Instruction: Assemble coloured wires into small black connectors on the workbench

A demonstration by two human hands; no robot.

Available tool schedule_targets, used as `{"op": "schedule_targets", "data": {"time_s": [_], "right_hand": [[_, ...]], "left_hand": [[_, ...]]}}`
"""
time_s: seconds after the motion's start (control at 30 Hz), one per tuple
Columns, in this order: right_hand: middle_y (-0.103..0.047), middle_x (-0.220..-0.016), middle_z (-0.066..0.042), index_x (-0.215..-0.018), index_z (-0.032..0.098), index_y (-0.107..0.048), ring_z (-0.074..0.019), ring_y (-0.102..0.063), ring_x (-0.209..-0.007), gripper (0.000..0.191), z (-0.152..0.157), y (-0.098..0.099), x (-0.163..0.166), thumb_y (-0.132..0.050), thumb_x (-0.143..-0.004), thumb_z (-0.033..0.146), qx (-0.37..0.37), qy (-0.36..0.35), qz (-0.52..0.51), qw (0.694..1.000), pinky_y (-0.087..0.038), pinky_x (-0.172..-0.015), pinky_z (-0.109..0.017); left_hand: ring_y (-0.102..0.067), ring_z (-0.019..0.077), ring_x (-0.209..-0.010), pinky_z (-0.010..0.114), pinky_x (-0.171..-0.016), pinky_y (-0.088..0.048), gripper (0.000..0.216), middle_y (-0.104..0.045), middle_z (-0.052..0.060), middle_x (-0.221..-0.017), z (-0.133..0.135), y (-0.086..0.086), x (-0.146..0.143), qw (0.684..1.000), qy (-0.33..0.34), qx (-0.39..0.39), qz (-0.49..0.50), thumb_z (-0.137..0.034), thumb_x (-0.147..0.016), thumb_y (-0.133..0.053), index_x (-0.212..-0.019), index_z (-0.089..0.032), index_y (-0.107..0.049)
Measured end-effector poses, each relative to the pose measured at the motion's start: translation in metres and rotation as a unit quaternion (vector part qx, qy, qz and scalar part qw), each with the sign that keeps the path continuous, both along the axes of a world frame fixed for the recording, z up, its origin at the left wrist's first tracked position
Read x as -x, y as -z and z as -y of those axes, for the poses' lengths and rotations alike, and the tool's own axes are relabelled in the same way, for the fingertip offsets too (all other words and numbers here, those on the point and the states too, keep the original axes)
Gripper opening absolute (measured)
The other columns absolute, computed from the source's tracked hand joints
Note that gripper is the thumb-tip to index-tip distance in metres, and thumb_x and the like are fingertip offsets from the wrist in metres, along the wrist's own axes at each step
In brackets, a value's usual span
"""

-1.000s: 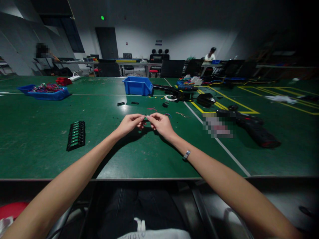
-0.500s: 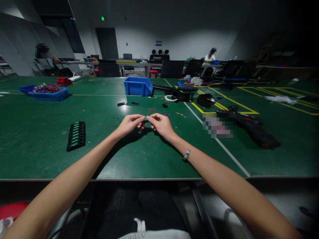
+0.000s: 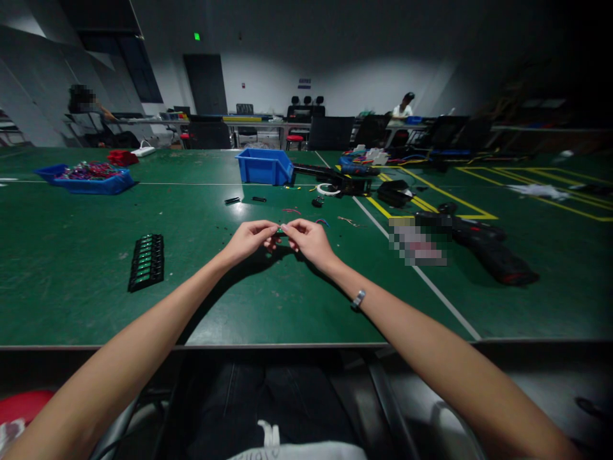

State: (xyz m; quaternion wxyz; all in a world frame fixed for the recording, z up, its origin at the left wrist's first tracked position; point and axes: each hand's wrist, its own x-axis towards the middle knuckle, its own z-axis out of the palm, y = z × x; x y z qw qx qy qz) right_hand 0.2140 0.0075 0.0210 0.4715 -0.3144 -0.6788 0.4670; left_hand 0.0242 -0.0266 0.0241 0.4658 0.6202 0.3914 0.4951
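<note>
Thumb to thumb, the two hands were right up against each other above the green table (image 3: 268, 310), well in from the near edge, and both had a firm pinch on the same thing! The left hand (image 3: 251, 240) gripped one end of a small green-and-black piece (image 3: 281, 230) between thumb and finger; the right hand (image 3: 310, 241) had the other end clamped just as closely, a silvery band (image 3: 358, 299) showing on that wrist. Fingers covered most of the piece, so its full shape could not be told.

Over toward the table's left side, there lay a row of black parts with green inserts (image 3: 146, 262), well apart from the left hand. Just past the fingers, on the way to the far edge, a red wire (image 3: 292, 211) curled on the surface, and a red-and-blue wire (image 3: 322, 222) sat just beyond the right hand. Two slim black pieces, one (image 3: 232, 200) beside the other (image 3: 259, 199), lay in front of a blue bin (image 3: 261, 171) that stood near the far edge. And out by the far left, what a heap: a blue tray (image 3: 98, 186) loaded with red and purple bits! On the right, a bulky black tool (image 3: 493, 250) lay slantwise, its handle toward the near edge.
</note>
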Motion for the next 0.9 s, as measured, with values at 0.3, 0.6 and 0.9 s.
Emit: {"op": "schedule_targets", "data": {"time_s": [0.3,0.6,0.9], "right_hand": [[-0.057,-0.055,0.002,-0.083,0.017,-0.067,-0.0098,-0.048,-0.046,0.04,0.0001,0.0006,-0.0006,-0.07,-0.081,0.056,0.001,-0.009,-0.007,1.0,-0.036,-0.043,-0.022],[-0.056,-0.053,0.002,-0.081,0.016,-0.066,-0.0096,-0.047,-0.045,0.041,-0.0004,0.0,-0.0001,-0.071,-0.08,0.057,-0.001,-0.007,0.004,1.0,-0.035,-0.043,-0.022],[-0.057,-0.053,0.003,-0.081,0.017,-0.064,-0.0097,-0.048,-0.045,0.039,0.001,-0.0015,0.0005,-0.072,-0.08,0.055,0.008,-0.021,-0.007,1.0,-0.036,-0.042,-0.022]], "left_hand": [[-0.064,0.0141,-0.069,0.027,-0.068,-0.051,0.04,-0.072,0.006,-0.085,0.0006,-0.0007,0.0002,1.0,-0.002,-0.01,-0.007,-0.046,-0.084,-0.07,-0.105,-0.013,-0.073],[-0.065,0.0141,-0.069,0.026,-0.068,-0.051,0.038,-0.072,0.005,-0.084,-0.0007,0.0007,0.0013,1.0,-0.001,-0.014,-0.01,-0.045,-0.085,-0.07,-0.104,-0.012,-0.073],[-0.064,0.0135,-0.067,0.026,-0.065,-0.052,0.035,-0.071,0.005,-0.082,0.0,0.0008,0.0004,1.0,-0.009,-0.024,-0.005,-0.043,-0.085,-0.07,-0.101,-0.012,-0.074]]}}
